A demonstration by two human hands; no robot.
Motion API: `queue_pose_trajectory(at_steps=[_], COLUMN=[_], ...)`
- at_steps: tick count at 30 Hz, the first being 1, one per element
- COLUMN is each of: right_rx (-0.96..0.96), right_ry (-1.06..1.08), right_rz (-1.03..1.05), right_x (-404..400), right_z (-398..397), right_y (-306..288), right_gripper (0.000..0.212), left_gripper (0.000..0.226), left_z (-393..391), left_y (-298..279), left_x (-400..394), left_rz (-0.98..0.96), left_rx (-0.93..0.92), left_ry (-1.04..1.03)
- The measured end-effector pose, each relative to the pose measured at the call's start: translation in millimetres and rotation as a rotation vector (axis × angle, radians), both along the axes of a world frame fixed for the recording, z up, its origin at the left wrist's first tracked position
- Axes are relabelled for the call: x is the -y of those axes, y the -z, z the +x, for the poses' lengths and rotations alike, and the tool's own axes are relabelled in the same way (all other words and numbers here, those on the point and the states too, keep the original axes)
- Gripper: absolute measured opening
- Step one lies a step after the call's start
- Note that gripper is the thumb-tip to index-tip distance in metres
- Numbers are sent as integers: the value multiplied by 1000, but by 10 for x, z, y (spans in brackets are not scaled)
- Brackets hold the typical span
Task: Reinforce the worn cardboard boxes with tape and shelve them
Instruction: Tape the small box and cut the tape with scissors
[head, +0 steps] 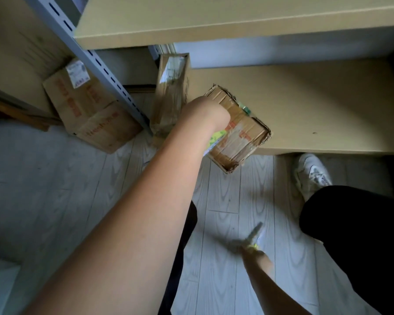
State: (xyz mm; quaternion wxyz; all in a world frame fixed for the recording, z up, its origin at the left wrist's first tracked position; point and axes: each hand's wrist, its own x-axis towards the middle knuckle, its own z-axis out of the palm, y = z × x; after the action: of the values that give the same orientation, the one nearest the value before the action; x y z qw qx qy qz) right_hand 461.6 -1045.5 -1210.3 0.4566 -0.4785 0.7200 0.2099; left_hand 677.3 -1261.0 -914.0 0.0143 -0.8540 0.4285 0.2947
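The lower shelf board (316,105) is spanning the right side of the view, with the upper shelf board (214,19) overhanging it and a slotted grey upright (105,71) slanting down at left. Beside that upright, a large printed box (89,114) is lying tilted on the pale plank floor (225,201), and a narrow taped box (168,94) is standing just right of the upright, at the lower shelf's left end. You are holding the worn, tape-wrapped box (239,130) in your left hand (210,114), fingers curled over its near top edge; the box is sitting tilted at the front edge of the lower shelf, its near corner hanging out past the edge. Your right hand (251,250) is gripping a blurred, yellow-marked tool (255,233) low over the floor; you cannot tell what kind. Your white shoe (309,173) is showing below the shelf.
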Motion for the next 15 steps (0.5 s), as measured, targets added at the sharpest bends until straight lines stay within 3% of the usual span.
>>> queue_pose_trajectory(at_steps=[4,10,15], right_rx=[107,719,974], right_ry=[147,887,855], right_rz=[-33,119,-1], right_x=[146,650,1075], right_z=[150,259,228], right_y=[-275,-997,-1777], right_gripper=[35,24,20], left_gripper=[14,26,29], left_z=[66,106,169], left_y=[-19,-116,-259], left_x=[43,203,308], left_rz=[19,64,118], left_rx=[-33,-73,-108], left_ry=[26,48,103])
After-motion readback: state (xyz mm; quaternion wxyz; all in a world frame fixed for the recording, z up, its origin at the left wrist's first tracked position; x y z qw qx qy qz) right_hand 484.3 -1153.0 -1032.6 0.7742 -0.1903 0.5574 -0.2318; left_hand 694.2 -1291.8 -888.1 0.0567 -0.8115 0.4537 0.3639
